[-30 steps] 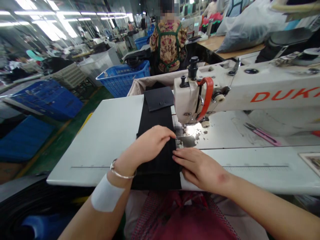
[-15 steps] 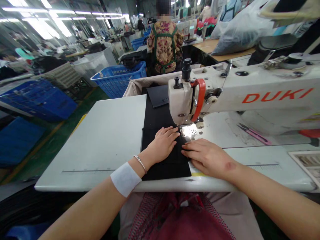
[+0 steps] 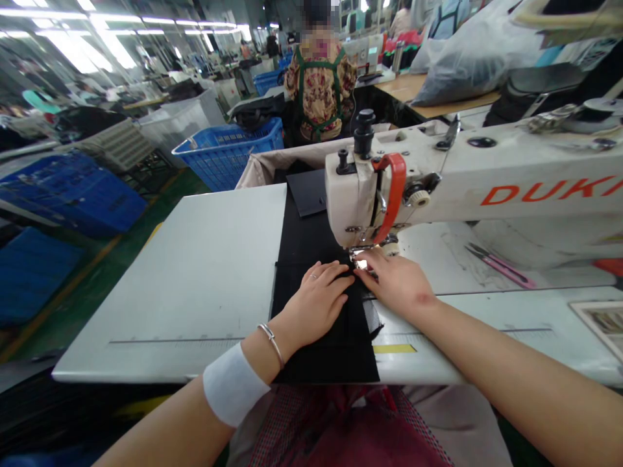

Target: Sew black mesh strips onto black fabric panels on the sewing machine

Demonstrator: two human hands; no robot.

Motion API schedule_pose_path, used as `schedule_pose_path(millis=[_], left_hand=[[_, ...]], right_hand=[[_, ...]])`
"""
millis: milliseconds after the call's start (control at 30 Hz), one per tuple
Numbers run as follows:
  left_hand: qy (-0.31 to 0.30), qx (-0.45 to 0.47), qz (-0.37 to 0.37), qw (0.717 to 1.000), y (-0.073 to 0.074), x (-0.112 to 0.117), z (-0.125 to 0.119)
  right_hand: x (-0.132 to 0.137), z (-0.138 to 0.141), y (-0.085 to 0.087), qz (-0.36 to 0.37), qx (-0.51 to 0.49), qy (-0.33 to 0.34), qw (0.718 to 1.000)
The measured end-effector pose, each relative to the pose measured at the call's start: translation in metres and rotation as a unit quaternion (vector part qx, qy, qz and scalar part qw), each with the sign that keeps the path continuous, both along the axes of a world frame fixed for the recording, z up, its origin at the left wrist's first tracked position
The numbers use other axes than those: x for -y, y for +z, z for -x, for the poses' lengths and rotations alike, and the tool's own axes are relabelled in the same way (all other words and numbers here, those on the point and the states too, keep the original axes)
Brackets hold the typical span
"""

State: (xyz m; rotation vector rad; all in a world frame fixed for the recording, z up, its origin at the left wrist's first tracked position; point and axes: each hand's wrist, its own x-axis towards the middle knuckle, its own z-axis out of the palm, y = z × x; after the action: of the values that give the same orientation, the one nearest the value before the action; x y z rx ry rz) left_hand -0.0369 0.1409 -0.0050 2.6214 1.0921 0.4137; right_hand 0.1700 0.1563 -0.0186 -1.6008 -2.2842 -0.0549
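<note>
A long strip of black fabric [image 3: 304,243] lies on the white sewing table [image 3: 209,272] and runs under the head of a white sewing machine [image 3: 467,188]. My left hand [image 3: 316,301] presses flat on the fabric just left of the needle, fingers together. Its wrist carries a thin bracelet, with a white patch on the forearm. My right hand [image 3: 396,282] rests on the fabric's right edge directly below the presser foot [image 3: 360,256], fingertips meeting those of the left hand.
Pink-handled snips [image 3: 501,267] lie on the table to the right. Behind the table are a blue basket [image 3: 228,152], a standing person in a floral top [image 3: 318,84], and a plastic-bagged bundle [image 3: 467,58]. Blue crates [image 3: 73,194] sit on the floor at left.
Both hands have slid forward along the fabric toward the needle. The right hand moved up from the table edge to just under the presser foot.
</note>
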Motion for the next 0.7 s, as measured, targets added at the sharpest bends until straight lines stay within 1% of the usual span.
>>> schedule_pose_path(millis=[100, 200, 267, 333, 433, 467, 500, 533, 567, 633, 700], left_hand=[[0.004, 0.000, 0.000, 1.000, 0.000, 0.000, 0.000], [0.003, 0.000, 0.002, 1.000, 0.001, 0.000, 0.000], [0.002, 0.002, 0.001, 1.000, 0.001, -0.001, -0.001], [0.002, 0.006, 0.000, 1.000, 0.000, -0.001, 0.000], [0.000, 0.009, 0.000, 1.000, -0.002, 0.000, 0.001], [-0.003, 0.009, 0.000, 1.000, -0.002, 0.000, 0.002], [-0.004, 0.009, -0.001, 1.000, -0.001, 0.000, 0.002], [-0.005, 0.008, -0.002, 1.000, 0.000, 0.000, 0.002], [-0.004, 0.007, -0.004, 1.000, 0.002, -0.001, 0.001], [-0.003, -0.001, -0.005, 1.000, 0.008, -0.004, -0.003], [-0.005, -0.021, -0.007, 1.000, 0.013, -0.009, -0.009]], right_hand=[[-0.004, 0.001, -0.002, 0.010, -0.024, -0.023, 0.999], [-0.010, 0.000, -0.003, 0.020, -0.042, -0.018, 0.999], [-0.015, -0.003, -0.004, 0.014, -0.045, -0.022, 0.999], [-0.019, -0.010, -0.004, -0.002, -0.053, -0.053, 0.997], [-0.021, -0.029, -0.001, -0.024, -0.073, -0.112, 0.991], [-0.020, -0.036, 0.001, -0.028, -0.084, -0.124, 0.988], [-0.018, -0.041, 0.003, -0.027, -0.097, -0.122, 0.987], [-0.015, -0.044, 0.006, -0.020, -0.113, -0.103, 0.988], [-0.011, -0.045, 0.009, -0.005, -0.128, -0.066, 0.990], [-0.001, -0.042, 0.015, 0.041, -0.150, 0.046, 0.987], [0.007, -0.033, 0.018, 0.088, -0.158, 0.151, 0.972]])
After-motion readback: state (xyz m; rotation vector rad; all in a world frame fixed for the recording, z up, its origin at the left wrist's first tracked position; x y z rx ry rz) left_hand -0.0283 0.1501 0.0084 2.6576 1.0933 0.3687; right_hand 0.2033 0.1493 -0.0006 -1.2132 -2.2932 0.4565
